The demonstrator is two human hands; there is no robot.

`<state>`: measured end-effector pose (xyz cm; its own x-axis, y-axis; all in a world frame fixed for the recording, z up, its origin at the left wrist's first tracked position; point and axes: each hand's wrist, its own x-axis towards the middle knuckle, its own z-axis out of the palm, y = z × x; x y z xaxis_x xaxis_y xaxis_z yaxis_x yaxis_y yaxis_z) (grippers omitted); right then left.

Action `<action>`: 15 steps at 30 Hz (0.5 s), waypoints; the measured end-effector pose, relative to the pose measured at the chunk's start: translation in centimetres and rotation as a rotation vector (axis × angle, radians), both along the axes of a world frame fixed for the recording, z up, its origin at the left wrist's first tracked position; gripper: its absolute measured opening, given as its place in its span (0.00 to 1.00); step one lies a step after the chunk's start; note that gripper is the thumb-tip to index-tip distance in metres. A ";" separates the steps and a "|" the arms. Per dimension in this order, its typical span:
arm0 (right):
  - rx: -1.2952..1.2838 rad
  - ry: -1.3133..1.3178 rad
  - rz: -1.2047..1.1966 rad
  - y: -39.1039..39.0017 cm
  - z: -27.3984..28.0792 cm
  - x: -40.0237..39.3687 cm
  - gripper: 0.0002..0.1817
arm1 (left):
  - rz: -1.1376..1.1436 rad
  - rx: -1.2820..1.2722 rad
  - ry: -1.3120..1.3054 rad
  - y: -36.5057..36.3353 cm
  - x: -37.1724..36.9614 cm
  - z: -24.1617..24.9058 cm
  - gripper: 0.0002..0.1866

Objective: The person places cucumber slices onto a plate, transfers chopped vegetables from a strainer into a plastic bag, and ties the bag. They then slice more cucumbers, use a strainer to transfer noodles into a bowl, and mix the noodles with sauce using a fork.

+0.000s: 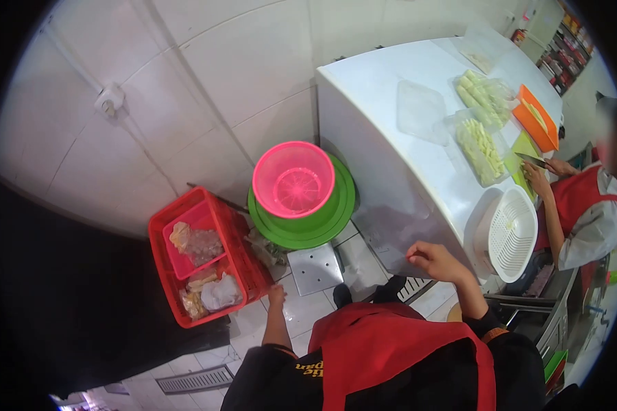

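My left hand (276, 296) hangs low beside the right side of a red plastic crate (259, 277); its fingers are too small and foreshortened to make out. Inside the crate are a pink tray (178, 264) and several plastic bags with pale contents. My right hand (437, 262) is raised before the side of the white counter, fingers loosely curled and apart, holding nothing. Ahead of me a pink basket (293, 179) rests on the green lid (346, 198) of a round container. A metal plate with holes (315, 269) is at floor level in front of it.
On the white counter (370, 89) lie bags of pale cut vegetables (482, 151), an orange tray (538, 118) and a white colander (514, 233). At right, a co-worker's hands (538, 179) work with a knife (530, 159) over a green board. Floor drains (195, 381) lie behind and beside me.
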<state>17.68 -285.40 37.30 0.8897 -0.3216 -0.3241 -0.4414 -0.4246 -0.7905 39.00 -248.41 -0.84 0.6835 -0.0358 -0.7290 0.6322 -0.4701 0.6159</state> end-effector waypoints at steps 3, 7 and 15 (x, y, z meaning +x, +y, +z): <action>-0.052 -0.022 -0.076 -3.1 2.9 -2.3 0.09 | -0.281 -0.061 -0.016 0.4 -3.6 -2.6 0.14; -0.191 -0.118 -0.259 -6.7 8.5 -6.9 0.09 | -0.501 -0.046 0.121 -4.0 -5.6 -2.6 0.10; -0.693 0.298 -0.893 -13.8 7.3 -21.2 0.18 | -0.865 -0.526 -0.180 -24.3 -3.7 17.8 0.06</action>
